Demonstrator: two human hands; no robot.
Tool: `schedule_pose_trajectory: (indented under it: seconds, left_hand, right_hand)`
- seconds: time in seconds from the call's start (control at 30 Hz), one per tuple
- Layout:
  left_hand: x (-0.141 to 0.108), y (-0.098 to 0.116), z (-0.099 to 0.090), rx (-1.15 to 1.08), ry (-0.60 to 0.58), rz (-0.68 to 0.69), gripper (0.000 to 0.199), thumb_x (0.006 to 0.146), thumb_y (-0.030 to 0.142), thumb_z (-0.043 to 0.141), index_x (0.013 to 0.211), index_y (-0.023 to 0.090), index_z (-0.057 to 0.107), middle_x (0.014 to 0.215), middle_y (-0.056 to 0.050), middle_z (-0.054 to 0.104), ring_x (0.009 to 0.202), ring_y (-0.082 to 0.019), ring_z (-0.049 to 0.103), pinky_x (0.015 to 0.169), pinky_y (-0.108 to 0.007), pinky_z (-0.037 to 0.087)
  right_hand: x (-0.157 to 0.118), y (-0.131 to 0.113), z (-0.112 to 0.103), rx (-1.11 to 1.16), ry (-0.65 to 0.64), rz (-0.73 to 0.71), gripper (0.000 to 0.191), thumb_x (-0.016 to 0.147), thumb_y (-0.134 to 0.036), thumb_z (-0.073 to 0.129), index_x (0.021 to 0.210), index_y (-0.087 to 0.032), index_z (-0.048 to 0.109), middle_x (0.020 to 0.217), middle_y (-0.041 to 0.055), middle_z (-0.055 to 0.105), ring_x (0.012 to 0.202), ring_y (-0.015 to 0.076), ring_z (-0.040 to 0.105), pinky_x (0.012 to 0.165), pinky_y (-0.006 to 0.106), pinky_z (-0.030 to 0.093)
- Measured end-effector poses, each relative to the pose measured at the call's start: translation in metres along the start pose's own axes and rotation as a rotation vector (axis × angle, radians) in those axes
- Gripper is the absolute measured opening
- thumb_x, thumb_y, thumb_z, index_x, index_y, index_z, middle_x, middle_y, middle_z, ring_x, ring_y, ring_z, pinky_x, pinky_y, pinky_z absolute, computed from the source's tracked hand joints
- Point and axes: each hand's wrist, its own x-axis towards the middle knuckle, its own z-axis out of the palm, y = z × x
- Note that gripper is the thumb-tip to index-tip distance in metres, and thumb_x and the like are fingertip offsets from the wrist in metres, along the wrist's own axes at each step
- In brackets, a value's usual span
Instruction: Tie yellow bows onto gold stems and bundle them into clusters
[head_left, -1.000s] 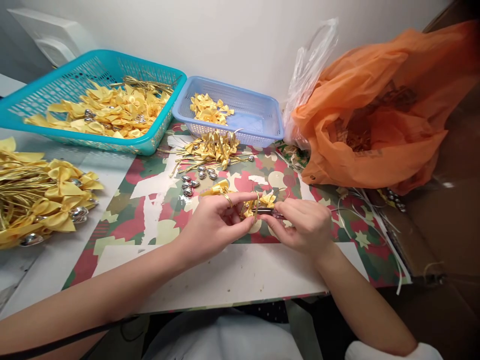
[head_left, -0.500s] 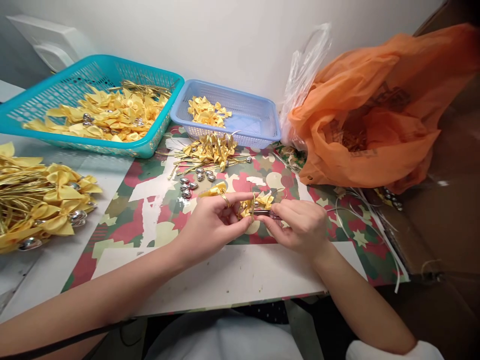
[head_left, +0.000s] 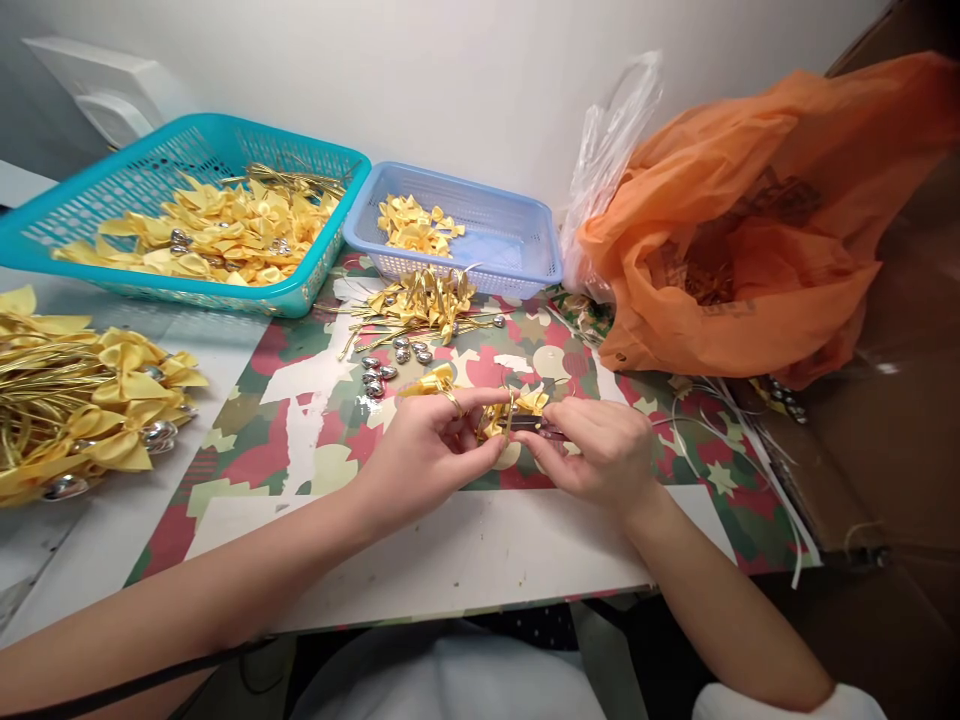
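Note:
My left hand (head_left: 420, 450) is closed on a gold cord (head_left: 511, 412), which stands upright between thumb and forefinger. A yellow ribbon bow (head_left: 433, 380) shows just behind that hand's knuckles. Close by on the right, my right hand (head_left: 600, 445) grips a small dark metal tool (head_left: 531, 423); its tip points left at the cord, and its kind is mostly hidden by the fingers. More yellow bows (head_left: 534, 400) lie on the table behind the fingertips. Several silver beads (head_left: 373, 375) rest left of my hands.
A teal basket (head_left: 300, 285) holds yellow bows with gold cords. Beside it stands a blue basket (head_left: 517, 275) with small bows. Corded bows (head_left: 420, 305) lie in front. A large pile of bows (head_left: 97, 400) sits left, an orange bag (head_left: 720, 330) right, near loose white strings (head_left: 679, 430).
Both hands stay nearly in place. The gold cord between them has tilted slightly, and the view has shifted a little.

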Motion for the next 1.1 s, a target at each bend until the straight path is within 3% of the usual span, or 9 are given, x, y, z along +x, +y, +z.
schedule_pose_trajectory:
  seconds: [0.43,0.6,0.77,0.83,0.97,1.1]
  left_hand:
    - [-0.001,-0.001,0.000,0.011,0.002,-0.008,0.037,0.080,0.023,0.065,0.115,0.013,0.068,0.062,0.004,0.050,0.050,-0.008,0.046,0.043,-0.019,0.037]
    - [0.000,0.000,-0.001,0.020,0.015,-0.015,0.036,0.080,0.023,0.064,0.114,0.013,0.068,0.062,0.004,0.049,0.050,-0.008,0.044,0.043,-0.020,0.035]
    - [0.000,-0.001,-0.002,-0.015,0.025,-0.045,0.039,0.081,0.026,0.064,0.117,0.013,0.066,0.061,0.004,0.047,0.052,-0.009,0.044,0.046,-0.021,0.037]
    - [0.000,-0.002,-0.002,-0.027,-0.004,-0.040,0.039,0.082,0.027,0.064,0.118,0.013,0.065,0.061,0.003,0.049,0.052,-0.009,0.044,0.046,-0.022,0.036]
    - [0.000,-0.001,0.000,-0.025,-0.137,0.027,0.034,0.084,0.026,0.063,0.114,0.012,0.068,0.065,0.000,0.057,0.052,-0.009,0.043,0.046,-0.022,0.036]
    - [0.001,-0.001,0.000,-0.079,-0.210,0.044,0.027,0.085,0.024,0.063,0.109,0.013,0.069,0.065,0.000,0.058,0.050,-0.007,0.044,0.045,-0.020,0.036]
  right_hand:
    - [0.001,-0.002,-0.002,0.005,-0.017,-0.018,0.041,0.090,-0.036,0.059,0.054,-0.018,0.053,0.045,-0.0023,0.051,0.043,0.0086,0.038,0.048,0.027,0.022]
    - [0.000,0.004,-0.002,0.068,0.007,0.079,0.038,0.089,-0.043,0.059,0.061,-0.018,0.054,0.048,-0.0028,0.051,0.044,0.0086,0.040,0.047,0.025,0.026]
    - [0.001,0.011,-0.004,0.471,-0.031,0.403,0.037,0.086,-0.046,0.059,0.064,-0.021,0.043,0.050,-0.0067,0.039,0.044,0.0073,0.034,0.044,0.023,0.026]
    - [0.003,0.008,-0.003,0.667,-0.014,0.505,0.038,0.081,-0.044,0.065,0.066,-0.022,0.037,0.055,-0.0064,0.042,0.046,0.0078,0.036,0.044,0.022,0.029]
    - [0.004,-0.006,0.002,0.942,-0.094,0.511,0.029,0.078,-0.025,0.067,0.072,-0.024,0.038,0.078,0.0003,0.063,0.063,0.0122,0.054,0.055,0.025,0.043]
    - [0.004,-0.011,0.006,1.080,-0.051,0.530,0.037,0.078,-0.015,0.063,0.065,-0.023,0.030,0.073,-0.0003,0.067,0.065,0.0125,0.060,0.056,0.025,0.045]
